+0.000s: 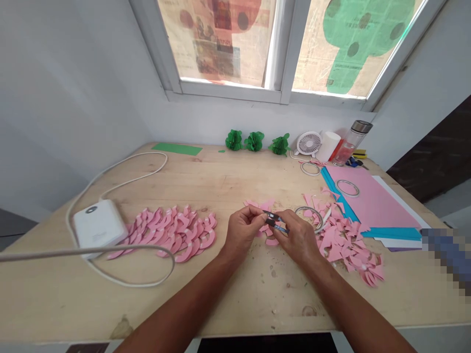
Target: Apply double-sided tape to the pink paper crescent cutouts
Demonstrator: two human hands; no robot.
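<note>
Pink paper scraps (334, 251) — white fan (309, 143) — green window cutout (372, 34), dark-spotted.

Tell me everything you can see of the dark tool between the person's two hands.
The dark tool shows as two narrow, shiny strips, black with pale glints, apparently metal. They look like scissor blades, with a gap between them. It lies slantwise above the table, with pink paper pieces beneath. The right hand grips it and hides whatever handle there is. The other end reaches the fingertips of the left hand; whether they touch it is unclear.
</note>
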